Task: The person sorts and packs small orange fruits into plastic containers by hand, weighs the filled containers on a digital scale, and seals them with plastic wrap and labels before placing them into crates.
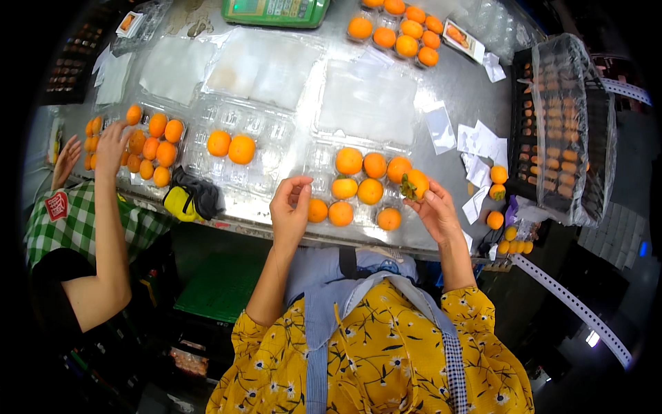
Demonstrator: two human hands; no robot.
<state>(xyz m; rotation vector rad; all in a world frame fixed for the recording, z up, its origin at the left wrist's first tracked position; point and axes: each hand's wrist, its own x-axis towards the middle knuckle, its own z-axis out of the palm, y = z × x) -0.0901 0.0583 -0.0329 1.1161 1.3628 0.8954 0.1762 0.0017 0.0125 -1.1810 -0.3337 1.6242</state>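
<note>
In front of me lies a clear plastic clamshell tray [320, 173] with several orange persimmons [370, 191] in its cups. My right hand [437, 209] grips one persimmon [418, 182] at the tray's right side, its green calyx facing left. At the left side of the tray, my left hand [290, 209] has its fingers bent and thumb apart, with nothing visible in it. Its thumb is close to a persimmon [317, 210] in the front row. The tray's lid [367, 103] is folded back, away from me.
Left of my tray, another clamshell [266, 124] holds two persimmons. A co-worker's hands [109, 147] are over a fuller tray [181, 147]. A green scale [276, 13], a filled pack [385, 23], paper scraps [478, 139], loose persimmons [495, 220] and a plastic-draped crate [561, 129] stand around.
</note>
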